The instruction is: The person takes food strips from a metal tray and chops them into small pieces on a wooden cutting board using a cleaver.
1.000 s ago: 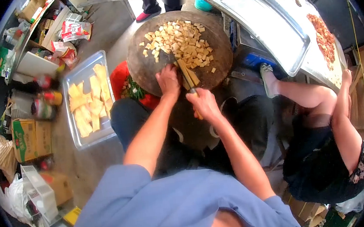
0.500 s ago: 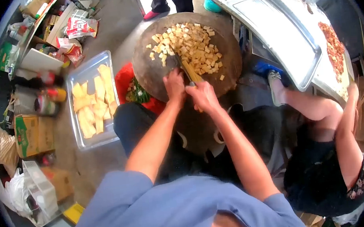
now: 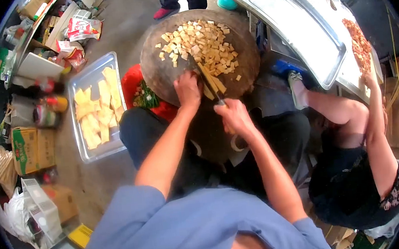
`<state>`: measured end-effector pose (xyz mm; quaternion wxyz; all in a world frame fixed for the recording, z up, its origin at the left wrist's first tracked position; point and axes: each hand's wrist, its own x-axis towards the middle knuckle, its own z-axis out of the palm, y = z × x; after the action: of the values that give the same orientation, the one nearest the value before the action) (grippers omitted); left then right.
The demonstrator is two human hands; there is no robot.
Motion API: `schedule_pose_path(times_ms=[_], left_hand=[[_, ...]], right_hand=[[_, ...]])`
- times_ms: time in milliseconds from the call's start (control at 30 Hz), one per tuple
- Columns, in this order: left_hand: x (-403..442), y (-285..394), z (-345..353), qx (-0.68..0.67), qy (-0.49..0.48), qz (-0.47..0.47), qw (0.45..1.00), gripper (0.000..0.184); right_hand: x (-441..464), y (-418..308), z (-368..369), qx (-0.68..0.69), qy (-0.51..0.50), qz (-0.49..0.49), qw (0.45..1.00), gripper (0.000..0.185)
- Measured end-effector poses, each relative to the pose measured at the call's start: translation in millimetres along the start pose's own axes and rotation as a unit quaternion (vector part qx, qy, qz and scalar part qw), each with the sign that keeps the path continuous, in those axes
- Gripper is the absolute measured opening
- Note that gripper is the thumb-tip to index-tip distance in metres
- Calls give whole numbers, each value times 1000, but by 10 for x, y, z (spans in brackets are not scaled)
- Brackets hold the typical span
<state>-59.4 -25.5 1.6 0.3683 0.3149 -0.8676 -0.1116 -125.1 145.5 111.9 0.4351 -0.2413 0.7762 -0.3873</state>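
We have both forearms reaching forward, hands near each other at the near edge of the round chopping block (image 3: 247, 57). Right hand (image 3: 235, 116): fingers clamped round the handle of the knife (image 3: 205, 76), blade on the block beside yellow strips (image 3: 216, 86). Left hand (image 3: 188, 91): fingers curled next to the blade; we can't tell if they grip anything. Cubes (image 3: 201, 40) lie beyond. To our left, a metal tray (image 3: 84, 78) holds yellow sheets (image 3: 105, 96); a red container (image 3: 130, 79) holds greens (image 3: 149, 98).
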Motion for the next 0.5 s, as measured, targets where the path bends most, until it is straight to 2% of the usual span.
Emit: schedule_pose_path(times_ms=[67, 167, 233, 267, 300, 367, 433, 467, 500], left_hand=[[-51, 8, -58, 13, -8, -7, 1000, 16], [-163, -39, -97, 8, -7, -8, 1000, 12], [-223, -62, -76, -15, 7, -35, 999, 11], [-242, -107, -46, 26, -32, -54, 998, 22], [-245, -97, -8, 29, 0, -62, 998, 20], [-182, -101, -25, 7, -6, -93, 996, 18], [-140, -95, -56, -3, 47, -100, 994, 18], [-130, -111, -46, -22, 52, -108, 993, 19], [-125, -143, -32, -35, 16, -117, 992, 20]], right_hand=[[277, -99, 49, -8, 4, -44, 999, 37], [474, -165, 106, -12, 2, -41, 999, 39], [464, -123, 121, 40, 7, -50, 998, 36], [492, -11, 114, 68, 2, -53, 996, 33], [513, 94, 104, 95, -7, -57, 994, 31], [456, 251, 113, 129, 1, -90, 987, 27], [314, 243, 149, 114, 27, -83, 990, 28], [249, 219, 157, 113, 30, -74, 990, 28], [205, 194, 155, 112, 37, -64, 991, 28]])
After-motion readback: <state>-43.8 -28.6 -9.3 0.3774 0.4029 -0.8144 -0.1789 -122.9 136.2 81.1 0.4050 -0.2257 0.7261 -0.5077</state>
